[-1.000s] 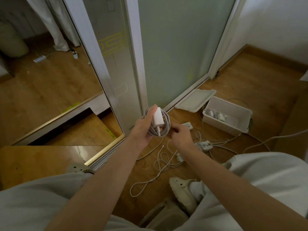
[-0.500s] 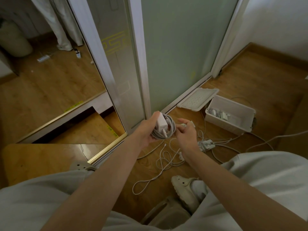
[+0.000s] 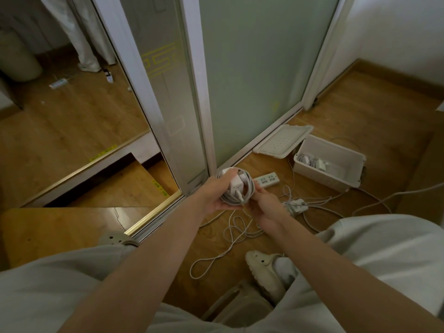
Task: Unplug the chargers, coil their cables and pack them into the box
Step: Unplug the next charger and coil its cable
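White charger is sitting on top of its coiled cable; both are being held up above the wooden floor, in front of the bottom corner of the sliding door; left hand is gripping the bundle, thumb pressing over the top of the charger, the other fingers curling under the coil; right hand is meeting the coil from the lower right, its fingers lying close together and touching the coil's edge; cannot tell whether they are pinching it.

White box is standing open on the floor to the right of the hands, well apart from them; packed chargers with wound cables are lying in its left end; their count is too small to tell; its lid is lying just beside the box's left end, tilted against the door track.

Power strip is lying on the floor between the hands and the box; another adapter is lying near the right hand with cables running off to the right; loose cable is trailing in loops on the floor under the hands; cannot tell whether it is joining the coil; a pale shoe is resting beside its loops.
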The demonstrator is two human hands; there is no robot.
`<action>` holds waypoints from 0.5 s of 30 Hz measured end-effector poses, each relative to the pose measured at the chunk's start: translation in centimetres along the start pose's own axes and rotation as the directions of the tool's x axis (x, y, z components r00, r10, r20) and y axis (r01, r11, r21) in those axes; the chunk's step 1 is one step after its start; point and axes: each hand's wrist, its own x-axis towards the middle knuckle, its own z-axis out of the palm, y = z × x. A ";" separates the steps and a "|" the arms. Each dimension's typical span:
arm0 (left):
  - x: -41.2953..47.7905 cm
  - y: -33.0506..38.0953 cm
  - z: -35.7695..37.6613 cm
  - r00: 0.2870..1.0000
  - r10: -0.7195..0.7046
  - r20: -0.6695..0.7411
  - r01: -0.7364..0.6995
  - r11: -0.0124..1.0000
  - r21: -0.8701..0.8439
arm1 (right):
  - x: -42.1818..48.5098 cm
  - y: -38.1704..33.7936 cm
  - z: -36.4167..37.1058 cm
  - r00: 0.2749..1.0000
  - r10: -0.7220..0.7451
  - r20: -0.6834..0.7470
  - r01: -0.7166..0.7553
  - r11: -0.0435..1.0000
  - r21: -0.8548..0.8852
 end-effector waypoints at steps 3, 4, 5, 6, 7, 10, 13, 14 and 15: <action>0.0 -0.4 0.0 1.000 -0.007 -0.007 0.007 1.000 0.010 | -0.2 0.1 -0.2 0.998 0.038 0.052 -0.039 0.999 0.008; 0.0 -0.6 0.0 1.000 -0.002 -0.023 0.002 1.000 0.000 | -0.4 0.0 -0.2 0.997 0.036 0.061 -0.036 0.999 -0.005; 0.1 -0.7 0.1 0.999 0.005 -0.054 -0.006 1.000 -0.013 | -0.6 -0.1 -0.2 0.997 0.034 0.062 -0.033 0.999 -0.016; 0.2 -0.9 0.1 0.995 0.015 -0.098 -0.017 1.000 -0.024 | -0.7 -0.2 -0.2 0.997 0.035 0.063 -0.033 0.999 -0.024; 0.4 -1.0 0.1 0.989 0.023 -0.145 -0.028 0.999 -0.029 | -0.9 -0.3 -0.2 0.997 0.037 0.070 -0.035 0.999 -0.030; 0.9 -1.5 0.1 0.976 0.046 -0.213 -0.047 0.999 0.000 | -1.4 -0.5 0.1 0.994 -0.009 0.109 0.032 0.977 -0.210; 1.2 -1.9 0.1 0.971 0.069 -0.230 -0.068 0.998 0.009 | -1.2 -0.2 0.2 0.986 -0.166 -0.004 0.144 0.869 -0.473; 1.1 -1.9 0.2 0.972 0.072 -0.222 -0.076 0.997 -0.012 | -1.0 -0.2 0.1 0.977 -0.210 -0.045 0.163 0.860 -0.483; 1.0 -1.8 0.2 0.975 0.078 -0.207 -0.086 0.996 -0.031 | -0.9 -0.2 0.1 0.971 -0.228 -0.071 0.171 0.870 -0.462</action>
